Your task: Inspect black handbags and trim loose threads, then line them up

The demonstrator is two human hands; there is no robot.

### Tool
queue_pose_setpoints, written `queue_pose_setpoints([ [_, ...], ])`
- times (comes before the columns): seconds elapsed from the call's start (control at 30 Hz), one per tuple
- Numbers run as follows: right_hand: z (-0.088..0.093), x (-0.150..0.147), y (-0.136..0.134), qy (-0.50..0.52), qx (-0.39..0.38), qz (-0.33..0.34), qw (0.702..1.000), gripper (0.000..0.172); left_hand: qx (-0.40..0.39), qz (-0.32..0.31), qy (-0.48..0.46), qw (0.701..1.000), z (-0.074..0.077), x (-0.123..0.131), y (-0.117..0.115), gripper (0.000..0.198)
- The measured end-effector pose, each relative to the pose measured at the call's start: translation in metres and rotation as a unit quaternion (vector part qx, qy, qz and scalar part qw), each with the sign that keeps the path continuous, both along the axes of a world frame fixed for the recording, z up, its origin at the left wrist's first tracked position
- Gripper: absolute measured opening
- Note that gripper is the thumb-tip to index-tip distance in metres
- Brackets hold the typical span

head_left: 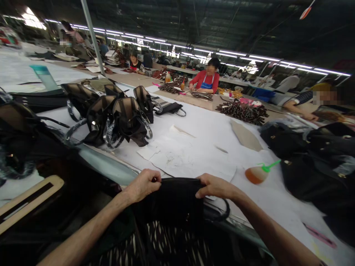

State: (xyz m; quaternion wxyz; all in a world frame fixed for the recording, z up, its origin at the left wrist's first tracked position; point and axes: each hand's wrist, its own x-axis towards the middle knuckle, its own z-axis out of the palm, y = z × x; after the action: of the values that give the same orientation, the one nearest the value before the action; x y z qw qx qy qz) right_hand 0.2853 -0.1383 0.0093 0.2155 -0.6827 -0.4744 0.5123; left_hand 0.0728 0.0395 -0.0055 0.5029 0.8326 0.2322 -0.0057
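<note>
A black bag [174, 197] stands upright at the near edge of the white table [210, 129], close to my body. My left hand [144, 183] is closed on the left end of its top rim. My right hand [212, 186] is closed on the right end of the same rim. A dark handle loop [226, 212] of the bag hangs out below my right wrist. White paper sheets [188, 155] lie on the table just beyond the bag.
Several black bags with wrapped handles [119, 118] stand at the left. More black bags [318, 155] are piled at the right. An orange squeeze bottle with a green nozzle [256, 173] lies near my right hand. A wooden board [27, 197] sits at the lower left. People work across the tables.
</note>
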Motion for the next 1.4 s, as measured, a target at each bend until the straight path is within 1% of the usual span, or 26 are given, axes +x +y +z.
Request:
queue_pose_setpoints([
  [0.03,0.001,-0.007,-0.002,-0.011,0.011,-0.012,1.000,0.013,-0.004,0.007,0.003,1.000,-0.001,-0.004,-0.001,0.010],
  [0.13,0.006,-0.027,-0.008,-0.086,0.063,-0.071,0.992,0.035,-0.003,0.020,-0.001,1.000,-0.003,-0.013,-0.004,0.010],
  [0.2,0.010,-0.038,-0.009,-0.134,0.098,-0.106,0.981,0.043,0.001,0.023,0.000,1.000,-0.004,-0.015,-0.005,0.010],
  [0.27,0.014,-0.046,-0.010,-0.148,0.123,-0.129,0.973,0.041,0.005,0.024,0.005,1.000,-0.004,-0.015,-0.005,0.010],
  [0.33,0.016,-0.051,-0.008,-0.137,0.139,-0.136,0.971,0.033,0.008,0.026,0.007,1.000,-0.004,-0.014,-0.005,0.010],
  [0.47,0.014,-0.051,-0.006,-0.126,0.143,-0.110,0.975,0.022,0.007,0.025,0.000,1.000,-0.004,-0.014,-0.004,0.010],
  [0.6,0.006,-0.044,-0.003,-0.136,0.113,-0.114,0.978,0.022,-0.022,0.020,-0.005,1.000,-0.007,-0.016,-0.003,0.010],
  [0.73,0.003,-0.040,0.000,-0.140,0.112,-0.114,0.977,0.024,-0.047,0.026,-0.017,0.998,-0.013,-0.016,-0.002,0.011],
  [0.83,0.002,-0.040,0.003,-0.145,0.119,-0.111,0.976,0.026,-0.040,0.032,-0.017,0.999,-0.017,-0.016,0.000,0.012],
  [0.93,-0.001,-0.042,0.003,-0.167,0.132,-0.099,0.972,0.026,-0.020,0.040,-0.007,0.999,-0.018,-0.015,0.000,0.013],
  [1.03,-0.006,-0.045,0.003,-0.236,0.169,-0.082,0.953,0.025,0.008,0.042,0.008,0.999,-0.014,-0.014,-0.001,0.012],
  [1.13,-0.010,-0.051,0.004,-0.334,0.227,-0.048,0.914,0.027,0.029,0.041,0.016,0.999,-0.009,-0.011,-0.003,0.010],
  [1.23,-0.011,-0.058,0.007,-0.415,0.227,0.003,0.881,0.030,0.042,0.043,0.020,0.998,-0.006,-0.010,-0.004,0.010],
  [1.3,-0.012,-0.060,0.008,-0.437,0.222,0.016,0.872,0.029,0.048,0.045,0.022,0.998,-0.006,-0.010,-0.005,0.009],
  [1.4,-0.015,-0.058,0.009,-0.417,0.227,0.008,0.880,0.026,0.051,0.047,0.015,0.997,-0.007,-0.010,-0.005,0.009],
])
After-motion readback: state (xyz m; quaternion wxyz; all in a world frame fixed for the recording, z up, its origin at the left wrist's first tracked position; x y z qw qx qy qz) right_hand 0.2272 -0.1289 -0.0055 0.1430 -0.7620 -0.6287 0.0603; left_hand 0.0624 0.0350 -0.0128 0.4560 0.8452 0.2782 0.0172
